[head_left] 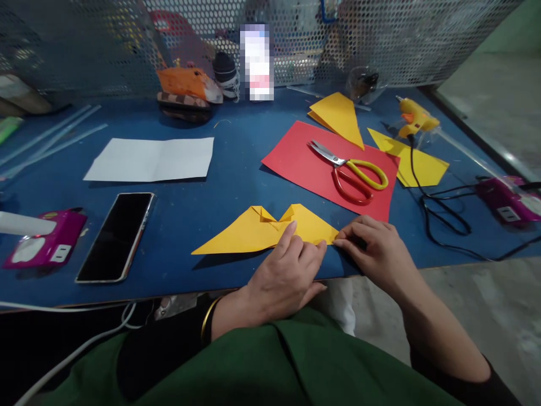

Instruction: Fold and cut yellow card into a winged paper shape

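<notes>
Here we were midway through folding a yellow paper sheet (253, 230), already creased into a long triangle with two small flaps turned in along its far edge. It lay flat on the blue counter (203, 214), near its front edge. Our left hand (283, 276) pressed down on the paper's right part, index finger stretched out flat along a crease, holding nothing in its grip. Our right hand (374, 248) pinched the paper's right corner between narrow fingertips.

We judged the next move would call for lifting that corner and laying it over cleanly while the left hand kept the sheet from sliding.

Just beyond, a red paper sheet (313, 163) carried yellow-and-red-handled scissors (350, 172); its near edge lay close to our right hand and could crowd the fold. Further right sat a yellow glue gun (416, 118) with its black cord (439, 214) looping toward us. To the left lay a dark phone (116, 235), a white folded sheet (152, 159) and a magenta box (48, 242).
</notes>
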Demonstrator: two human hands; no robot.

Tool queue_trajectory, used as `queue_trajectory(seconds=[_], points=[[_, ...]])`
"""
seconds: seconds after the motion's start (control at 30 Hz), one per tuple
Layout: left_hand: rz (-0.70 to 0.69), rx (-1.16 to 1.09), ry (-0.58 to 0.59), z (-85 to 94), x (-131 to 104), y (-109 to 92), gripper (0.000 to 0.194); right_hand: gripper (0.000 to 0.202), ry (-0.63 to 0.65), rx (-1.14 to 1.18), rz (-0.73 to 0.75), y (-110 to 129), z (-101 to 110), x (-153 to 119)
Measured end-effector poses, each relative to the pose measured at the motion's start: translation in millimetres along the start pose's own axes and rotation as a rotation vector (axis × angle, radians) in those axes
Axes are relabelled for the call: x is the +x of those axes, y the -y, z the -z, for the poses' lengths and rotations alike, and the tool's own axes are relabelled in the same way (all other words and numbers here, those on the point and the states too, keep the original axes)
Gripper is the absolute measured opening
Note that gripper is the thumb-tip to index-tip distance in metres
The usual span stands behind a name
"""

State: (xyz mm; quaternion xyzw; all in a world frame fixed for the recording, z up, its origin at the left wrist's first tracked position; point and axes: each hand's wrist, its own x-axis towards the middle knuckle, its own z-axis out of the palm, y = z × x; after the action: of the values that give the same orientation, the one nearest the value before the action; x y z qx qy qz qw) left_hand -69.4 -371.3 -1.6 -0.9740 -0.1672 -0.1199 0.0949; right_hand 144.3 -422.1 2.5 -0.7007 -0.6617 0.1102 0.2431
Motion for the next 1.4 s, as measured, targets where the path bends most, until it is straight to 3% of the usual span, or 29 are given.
queue_trajectory(seconds=[0.17, 0.4, 0.53, 0.87, 0.97, 1.03, 1.07, 1.23, 1.4], points=[[-0.018, 0.024, 0.029, 1.0, -2, 1, 0.072, 0.019, -0.018, 0.029, -0.029, -4, 2, -5], [-0.036, 0.042, 0.029, -0.5, -3, 2, 0.071, 0.018, -0.01, -0.13, -0.054, 0, 4, -2], [-0.034, 0.04, 0.022, -1.8, -2, 2, 0.07, 0.016, -0.021, -0.071, -0.096, -1, 3, -3], [-0.008, 0.006, 0.025, -0.6, -2, 1, 0.072, 0.016, -0.17, -0.094, -0.17, -6, -4, -14], [0.006, 0.0, 0.02, -0.7, -2, 1, 0.073, 0.013, -0.309, -0.11, -0.159, -4, -5, -22], [0.007, -0.005, 0.008, -1.1, -2, 0, 0.074, 0.004, -0.454, -0.154, -0.112, 2, -7, -31], [0.006, -0.006, 0.003, -1.3, -2, 0, 0.074, 0.01, -0.477, -0.176, -0.051, 6, -9, -35], [0.007, 0.01, -0.004, -1.3, -2, -1, 0.07, 0.041, -0.307, -0.229, 0.362, 26, -33, -51], [0.012, 0.017, 0.0, -0.7, -6, -1, 0.066, 0.048, -0.365, -0.318, 0.33, 35, -53, -55]])
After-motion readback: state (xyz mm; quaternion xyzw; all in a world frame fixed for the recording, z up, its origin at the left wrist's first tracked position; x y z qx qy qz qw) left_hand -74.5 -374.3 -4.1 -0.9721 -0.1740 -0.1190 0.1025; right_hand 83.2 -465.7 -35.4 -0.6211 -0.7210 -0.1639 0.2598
